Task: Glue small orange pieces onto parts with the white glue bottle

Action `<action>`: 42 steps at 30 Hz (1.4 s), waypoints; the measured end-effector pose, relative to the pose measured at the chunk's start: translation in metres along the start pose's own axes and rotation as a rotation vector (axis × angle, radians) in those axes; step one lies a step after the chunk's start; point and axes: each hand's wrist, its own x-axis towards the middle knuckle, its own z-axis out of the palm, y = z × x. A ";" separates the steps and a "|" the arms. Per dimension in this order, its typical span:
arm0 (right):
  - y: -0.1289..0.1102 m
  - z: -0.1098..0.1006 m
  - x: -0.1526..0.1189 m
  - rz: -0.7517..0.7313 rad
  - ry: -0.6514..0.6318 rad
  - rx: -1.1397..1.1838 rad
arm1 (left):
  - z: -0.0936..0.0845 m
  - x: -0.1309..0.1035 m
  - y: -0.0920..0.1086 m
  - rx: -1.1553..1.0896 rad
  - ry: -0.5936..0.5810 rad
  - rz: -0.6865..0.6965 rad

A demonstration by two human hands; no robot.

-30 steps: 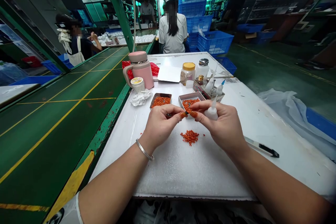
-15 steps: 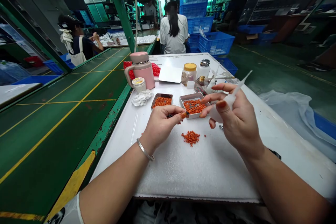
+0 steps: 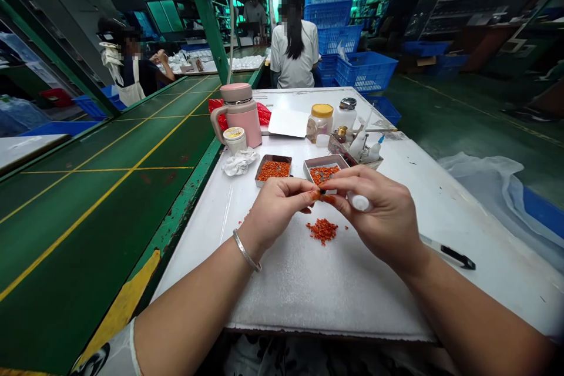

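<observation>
My left hand [image 3: 282, 202] pinches a small dark piece [image 3: 321, 191] between thumb and fingertips, above the white worktop [image 3: 335, 294]. The piece is too small to make out its kind. My right hand [image 3: 383, 211] meets it there, thumb and fingertips touching around the same piece. Tucked in that right hand is a white squeeze bottle [image 3: 359, 202], its base showing and its nozzle hidden. Below the hands lies a loose pile of orange-red bits [image 3: 323, 230]. Just behind stand two shallow trays, the left tray [image 3: 288, 165] and the right tray [image 3: 314, 163], with similar bits.
A pink mug [image 3: 244, 120], a small white tub [image 3: 235, 140] and crumpled tissue [image 3: 240, 162] stand back left. Jars, including a yellow-lidded jar [image 3: 320, 122], and a box of bottles [image 3: 368, 153] are back right. A cutter-like tool [image 3: 453, 255] lies right. The green conveyor [image 3: 110, 205] runs along the left.
My right hand has come left and down to my left hand's fingertips, closing in from spread fingers. The squeeze bottle has turned, so its nozzle no longer shows.
</observation>
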 end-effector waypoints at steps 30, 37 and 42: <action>-0.007 0.007 -0.001 0.099 0.102 0.008 | 0.003 0.000 -0.006 -0.089 0.029 0.019; -0.007 0.007 -0.002 0.085 0.113 -0.008 | 0.004 0.001 -0.007 -0.085 0.016 0.049; -0.004 -0.001 -0.002 0.308 0.172 0.383 | 0.003 -0.001 -0.004 -0.006 0.099 0.101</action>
